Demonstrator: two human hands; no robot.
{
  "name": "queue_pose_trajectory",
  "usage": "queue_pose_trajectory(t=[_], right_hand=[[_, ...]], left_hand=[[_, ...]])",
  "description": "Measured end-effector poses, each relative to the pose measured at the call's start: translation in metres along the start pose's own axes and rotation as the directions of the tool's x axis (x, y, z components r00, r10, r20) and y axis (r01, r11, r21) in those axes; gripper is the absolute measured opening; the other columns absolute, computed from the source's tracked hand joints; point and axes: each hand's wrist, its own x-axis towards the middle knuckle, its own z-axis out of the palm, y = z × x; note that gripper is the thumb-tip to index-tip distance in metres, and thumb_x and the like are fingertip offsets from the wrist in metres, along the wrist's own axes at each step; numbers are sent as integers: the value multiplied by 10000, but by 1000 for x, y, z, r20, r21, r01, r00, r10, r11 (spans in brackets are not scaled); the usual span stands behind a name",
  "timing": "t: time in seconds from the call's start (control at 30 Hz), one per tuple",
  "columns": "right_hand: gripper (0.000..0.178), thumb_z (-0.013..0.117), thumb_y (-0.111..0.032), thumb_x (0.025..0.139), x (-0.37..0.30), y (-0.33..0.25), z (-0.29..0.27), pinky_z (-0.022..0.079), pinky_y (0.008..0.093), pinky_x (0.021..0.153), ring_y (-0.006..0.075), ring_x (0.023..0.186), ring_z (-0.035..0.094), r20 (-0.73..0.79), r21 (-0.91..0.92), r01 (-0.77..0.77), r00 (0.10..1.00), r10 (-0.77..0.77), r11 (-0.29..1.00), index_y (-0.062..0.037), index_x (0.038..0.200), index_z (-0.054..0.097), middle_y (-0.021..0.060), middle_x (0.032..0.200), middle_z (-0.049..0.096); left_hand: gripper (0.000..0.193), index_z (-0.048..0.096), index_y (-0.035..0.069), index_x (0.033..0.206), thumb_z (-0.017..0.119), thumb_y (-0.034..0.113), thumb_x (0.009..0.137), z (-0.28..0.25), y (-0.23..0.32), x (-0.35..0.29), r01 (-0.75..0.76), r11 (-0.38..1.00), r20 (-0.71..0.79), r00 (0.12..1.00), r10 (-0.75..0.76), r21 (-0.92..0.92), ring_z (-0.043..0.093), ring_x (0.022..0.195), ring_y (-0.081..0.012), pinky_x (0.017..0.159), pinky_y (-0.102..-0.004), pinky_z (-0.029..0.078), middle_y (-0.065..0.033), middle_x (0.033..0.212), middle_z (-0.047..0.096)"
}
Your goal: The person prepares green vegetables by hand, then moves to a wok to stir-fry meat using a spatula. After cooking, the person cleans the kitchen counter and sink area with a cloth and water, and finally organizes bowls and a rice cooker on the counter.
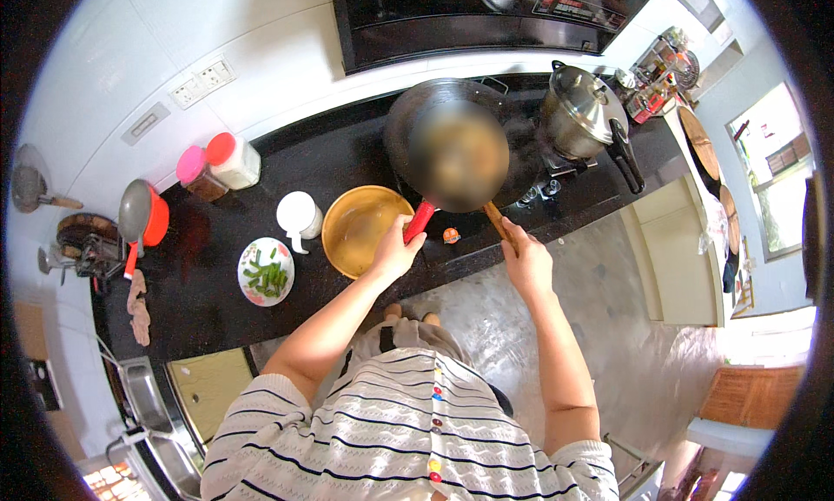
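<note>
A dark wok (402, 123) sits on the stove in the black counter, its contents blurred. My left hand (398, 249) is closed round the wok's red handle (420, 218). My right hand (528, 259) grips a wooden-handled utensil (495, 218) that reaches into the wok; its head is lost in the blur. Just left of the wok, by my left wrist, stands a golden-brown bowl (354, 227) with wet-looking residue inside. Farther left, cut green pieces (269, 278) lie on a patterned white plate (247, 285). Between plate and bowl is a white lidded container (300, 212) with a handle.
A steel pressure cooker (575, 110) occupies the right side of the stove, its black handle jutting toward the front edge. Two jars (233, 162), pink- and red-lidded, stand against the wall. A red pan (156, 218) and a crumpled cloth (138, 310) are at the far left.
</note>
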Motion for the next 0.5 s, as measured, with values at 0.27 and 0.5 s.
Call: queue_pose_trajectory(t=[0.27,0.5], right_hand=[[401,631,-179,865,-4,-54,-55,521,441,722,359,800,659,42,-169,-142,988,151,975,-216,1263,601,165,911,674],[368,625,-160,867,-21,-81,-103,507,334,698,267,730,672,170,51,-383,913,370,922,-138,1234,632,171,820,679]], left_hand=[[323,518,54,1152,567,305,956,-22,34,0,62,997,93,994,-58,-39,626,957,-347,826,-426,474,-201,1030,645],[405,478,65,1175,520,410,966,-25,18,4,80,992,101,992,-70,-97,629,923,-389,776,-455,481,-217,995,638]])
